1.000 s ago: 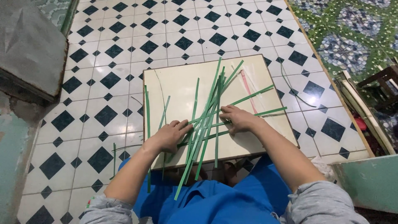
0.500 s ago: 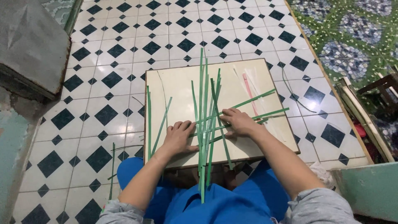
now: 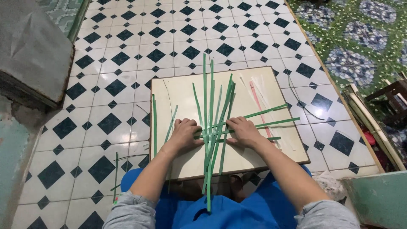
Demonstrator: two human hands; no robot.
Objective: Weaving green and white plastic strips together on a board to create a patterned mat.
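Observation:
A cream square board (image 3: pixel 254 159) lies on the tiled floor in front of my knees. Several long green strips (image 3: pixel 210 106) lie on it, most running away from me, a few (image 3: pixel 271 111) crossing toward the right. My left hand (image 3: pixel 185 133) presses flat on the strips just left of the bundle. My right hand (image 3: pixel 242 131) presses on them from the right, fingertips at the crossing. A pink strip (image 3: pixel 255 101) lies on the board to the right.
A loose green strip (image 3: pixel 154 123) runs along the board's left edge and another (image 3: pixel 115 174) lies on the floor. A grey slab (image 3: pixel 34 46) sits far left. Wooden frames (image 3: pixel 373 123) lean at the right, beside a patterned green floor (image 3: pixel 360 51).
The bundle of green strips has swung from a rightward slant to nearly straight away from me. Both hands stayed on the strips near the board's middle.

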